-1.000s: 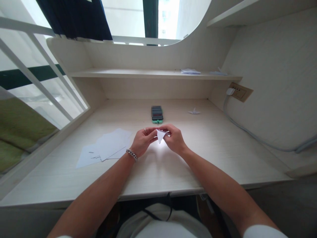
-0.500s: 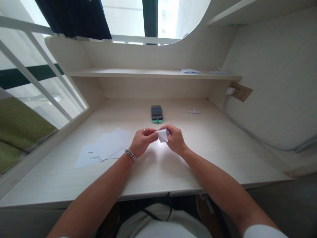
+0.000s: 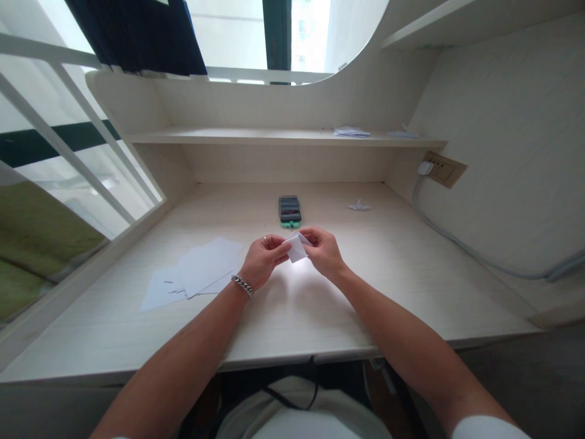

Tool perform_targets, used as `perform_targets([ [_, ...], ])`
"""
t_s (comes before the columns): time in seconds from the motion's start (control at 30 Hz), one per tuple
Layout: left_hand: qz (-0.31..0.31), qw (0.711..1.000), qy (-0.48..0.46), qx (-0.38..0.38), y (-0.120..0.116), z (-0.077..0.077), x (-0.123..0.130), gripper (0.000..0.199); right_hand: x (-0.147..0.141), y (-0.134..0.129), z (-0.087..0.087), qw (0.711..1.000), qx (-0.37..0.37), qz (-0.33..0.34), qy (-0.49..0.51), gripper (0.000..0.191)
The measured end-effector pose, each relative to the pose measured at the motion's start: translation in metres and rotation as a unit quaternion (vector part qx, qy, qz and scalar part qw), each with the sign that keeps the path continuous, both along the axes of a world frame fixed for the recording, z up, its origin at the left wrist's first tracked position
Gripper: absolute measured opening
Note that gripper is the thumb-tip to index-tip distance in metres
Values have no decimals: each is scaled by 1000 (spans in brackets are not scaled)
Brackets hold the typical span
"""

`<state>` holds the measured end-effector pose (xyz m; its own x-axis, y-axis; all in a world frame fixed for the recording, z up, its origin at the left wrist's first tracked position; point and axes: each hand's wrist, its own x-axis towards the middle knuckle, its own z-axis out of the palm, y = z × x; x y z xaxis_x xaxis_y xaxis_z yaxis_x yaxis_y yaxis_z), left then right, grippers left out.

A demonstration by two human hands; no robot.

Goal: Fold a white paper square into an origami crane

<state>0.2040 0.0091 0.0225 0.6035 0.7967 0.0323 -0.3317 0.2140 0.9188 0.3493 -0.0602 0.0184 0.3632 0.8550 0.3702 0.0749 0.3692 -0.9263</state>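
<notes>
A small folded piece of white paper (image 3: pixel 297 249) is held between my two hands, above the middle of the desk. My left hand (image 3: pixel 264 259), with a ring and a chain bracelet, pinches its left edge between thumb and fingers. On the other side my right hand (image 3: pixel 323 251) grips the paper's upper right part, and its fingertips hide some of that edge. Beyond the hands lies a phone-like device (image 3: pixel 290 210) with a green lower end. A folded paper crane (image 3: pixel 359 205) rests farther back on the right.
Several loose white sheets (image 3: pixel 210 265) overlap left of my hands on the desk (image 3: pixel 411 292). Folded papers (image 3: pixel 351 132) lie on the shelf (image 3: pixel 256 135) at the back. A cable (image 3: pixel 452 244) runs from the wall socket (image 3: pixel 444 169) along the right side.
The folded paper has turned a little and shifted slightly left, showing a squarer face. My right fingers have moved along its upper right edge. Both hands still hold it.
</notes>
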Motion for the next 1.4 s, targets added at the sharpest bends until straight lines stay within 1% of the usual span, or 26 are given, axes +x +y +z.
perform_targets([
  [0.13,53,998,-25,-11,4,-2,2,38,-1,-2,9,994,-25,14,109,31],
  [0.2,86,995,-37,-17,5,-3,3,40,-3,-4,13,990,-33,21,133,36],
  [0.27,106,993,-48,-20,5,-4,4,41,-5,-3,13,991,-28,21,132,41],
  [0.33,107,993,-47,-17,5,-5,5,43,-6,-1,9,993,-19,8,120,45],
  [0.4,87,996,-23,-4,3,-5,5,43,-6,2,5,993,-6,-17,114,44],
  [0.47,58,998,11,28,2,-6,5,41,-4,3,2,993,4,-40,111,40],
  [0.53,48,996,23,78,1,-6,5,38,-2,4,1,993,5,-51,102,37],
  [0.63,55,986,4,159,2,-9,6,42,-1,3,0,996,1,-45,82,35],
  [0.7,64,978,1,200,3,-12,6,46,-2,3,-1,997,1,-32,65,34],
  [0.77,79,971,10,225,4,-16,7,41,-3,3,-3,999,1,-29,40,34],
  [0.83,88,967,20,237,5,-18,8,38,-2,3,-4,999,-3,-42,7,36],
  [0.93,98,967,22,235,5,-20,8,40,-1,3,-5,997,-9,-65,-39,39],
  [1.03,105,965,21,238,4,-21,9,41,-1,2,-4,995,-2,-75,-70,35],
  [1.17,98,961,39,256,4,-22,9,39,-3,-1,-3,989,14,-87,-121,32],
  [1.3,101,959,52,260,3,-20,8,37,-4,-2,-2,987,14,-81,-140,33],
  [1.4,101,963,48,247,0,-16,8,36,-3,-2,-1,988,8,-75,-136,31],
])
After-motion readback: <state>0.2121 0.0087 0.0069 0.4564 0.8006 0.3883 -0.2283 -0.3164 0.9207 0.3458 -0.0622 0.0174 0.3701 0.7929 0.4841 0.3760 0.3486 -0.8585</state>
